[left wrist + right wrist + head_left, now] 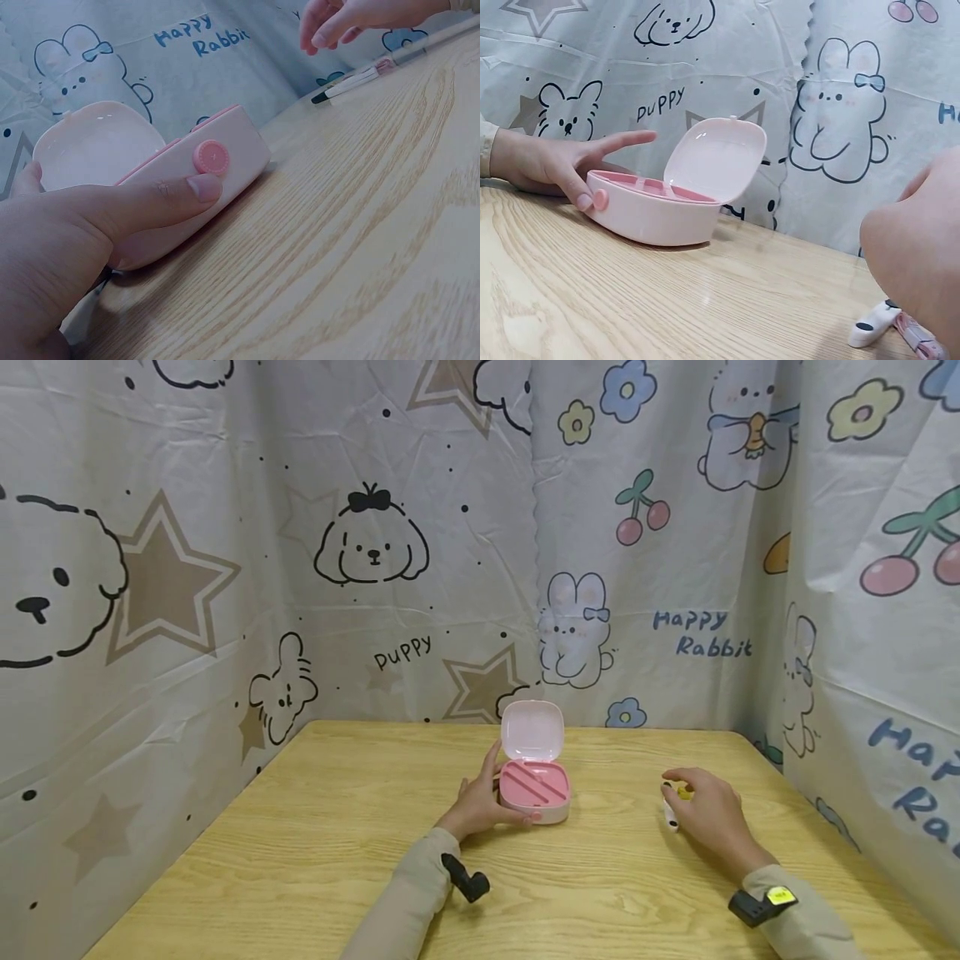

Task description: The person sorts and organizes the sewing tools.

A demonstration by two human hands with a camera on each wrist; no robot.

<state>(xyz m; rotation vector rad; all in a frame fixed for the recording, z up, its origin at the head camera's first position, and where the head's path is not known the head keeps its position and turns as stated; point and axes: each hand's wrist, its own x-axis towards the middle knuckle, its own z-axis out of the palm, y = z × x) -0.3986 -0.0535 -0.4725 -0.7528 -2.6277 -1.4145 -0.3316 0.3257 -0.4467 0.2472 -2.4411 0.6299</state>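
Note:
A small pink box (553, 815) stands on the table with its pale lid (532, 732) raised. Inside is a darker pink tray (517, 787) with slanted dividers. My left hand (477, 804) holds the box at its left side, the thumb along the front by a round pink button (211, 157). At the right, my right hand (714, 817) hovers with loosely bent fingers over a slim white object with black spots (873, 324). Beside that lies a pink-and-white bundle (918, 337), its kind unclear. Something yellow (684, 793) shows by the right fingers, partly hidden.
The wooden table (315, 843) carries the box and the small objects. Patterned cloth (465, 568) hangs behind the table and along both sides. A black wrist device (467, 878) sits on the left sleeve, and another (753, 908) on the right.

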